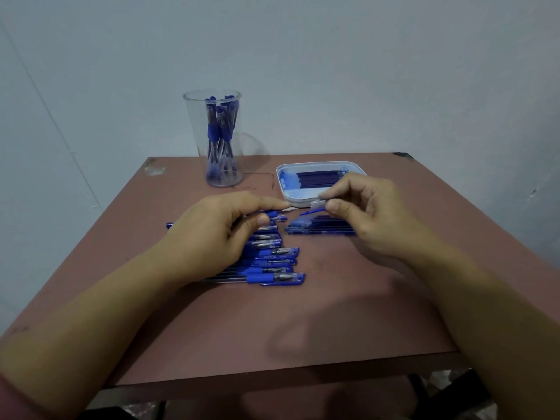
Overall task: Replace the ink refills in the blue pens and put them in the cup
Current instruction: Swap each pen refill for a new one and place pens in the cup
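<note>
On the table (333,313) lie clear, blue-gripped pens (274,278).

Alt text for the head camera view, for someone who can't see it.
Two hands work over a reddish-brown table: the left hand grips a blue pen at a row of pens, the right hand pinches a thin blue piece. Behind stand a clear cup of blue pens and a white tray of refills.

One cup (194,137), one tray (315,163), two hands (212,231) (372,213)
</note>
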